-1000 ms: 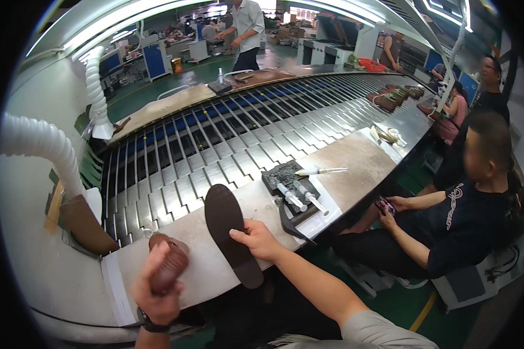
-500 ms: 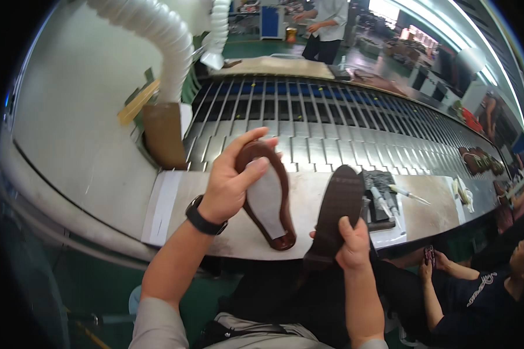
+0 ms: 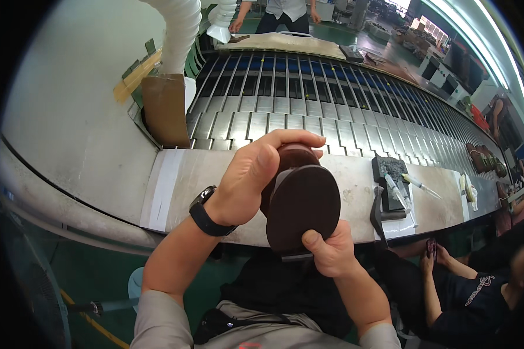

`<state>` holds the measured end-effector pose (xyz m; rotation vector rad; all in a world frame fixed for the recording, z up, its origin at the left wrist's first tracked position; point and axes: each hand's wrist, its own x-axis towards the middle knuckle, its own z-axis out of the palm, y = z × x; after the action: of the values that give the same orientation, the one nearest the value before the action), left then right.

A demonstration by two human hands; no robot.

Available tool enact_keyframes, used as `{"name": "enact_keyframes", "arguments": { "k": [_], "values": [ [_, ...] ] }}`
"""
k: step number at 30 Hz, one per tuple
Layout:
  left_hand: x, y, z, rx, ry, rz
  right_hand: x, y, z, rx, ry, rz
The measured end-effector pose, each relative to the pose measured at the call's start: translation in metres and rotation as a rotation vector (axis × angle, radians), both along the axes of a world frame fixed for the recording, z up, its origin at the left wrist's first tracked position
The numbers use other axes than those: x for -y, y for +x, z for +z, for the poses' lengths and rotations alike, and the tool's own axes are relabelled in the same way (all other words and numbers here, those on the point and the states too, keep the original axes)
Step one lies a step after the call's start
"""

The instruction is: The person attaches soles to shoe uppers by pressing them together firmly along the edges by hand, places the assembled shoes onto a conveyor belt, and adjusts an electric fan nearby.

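Note:
My left hand point(image 3: 244, 177) is closed round a glossy brown shoe upper point(image 3: 298, 153), its underside turned toward the sole. A dark brown shoe sole point(image 3: 305, 206) is gripped near its lower edge by my right hand point(image 3: 335, 253), thumb on the face toward me. The sole stands tilted in front of the upper and covers most of it. Whether the two touch along their length is hidden. Both are held above the front of the pale worktop point(image 3: 227, 168).
Beyond the worktop runs a metal slat conveyor point(image 3: 308, 116). On the right lie a hammer point(image 3: 380, 216), a black block point(image 3: 393, 168) and brushes point(image 3: 422, 185). A white duct hose point(image 3: 180, 41) and cardboard point(image 3: 166, 110) stand at left. Brown shoes point(image 3: 483, 158) sit far right; other people are nearby.
My right hand has brought the sole left and up, in front of the upper. My left hand has turned the upper toward it. The hammer now shows where the sole partly hid it.

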<state>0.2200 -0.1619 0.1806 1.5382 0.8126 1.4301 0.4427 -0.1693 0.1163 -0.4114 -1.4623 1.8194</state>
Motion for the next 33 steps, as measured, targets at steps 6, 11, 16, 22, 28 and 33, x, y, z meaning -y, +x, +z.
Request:
{"name": "enact_keyframes", "arguments": {
  "k": [6, 11, 16, 22, 28, 33],
  "values": [
    [0.009, 0.0043, 0.0026, 0.06, -0.046, -0.033, -0.0027, -0.0059, -0.0005, 0.013, 0.022, 0.044],
    [0.0068, 0.0038, 0.0031, 0.043, -0.034, -0.088, -0.0026, -0.0063, 0.0031, -0.014, 0.001, 0.02],
    [0.0063, 0.0054, 0.0038, 0.03, -0.039, -0.118, -0.0048, -0.0047, 0.0038, -0.058, -0.023, 0.046],
    [0.0034, 0.0046, -0.0005, -0.02, 0.038, -0.137, -0.0032, -0.0036, 0.0045, -0.017, -0.014, -0.003],
    [0.0046, 0.0044, -0.0007, -0.046, 0.05, -0.157, -0.0029, -0.0032, 0.0003, -0.029, -0.001, -0.018],
    [0.0057, 0.0057, -0.0002, -0.033, 0.032, -0.156, -0.0028, -0.003, -0.0039, -0.054, -0.013, -0.009]
  ]
}}
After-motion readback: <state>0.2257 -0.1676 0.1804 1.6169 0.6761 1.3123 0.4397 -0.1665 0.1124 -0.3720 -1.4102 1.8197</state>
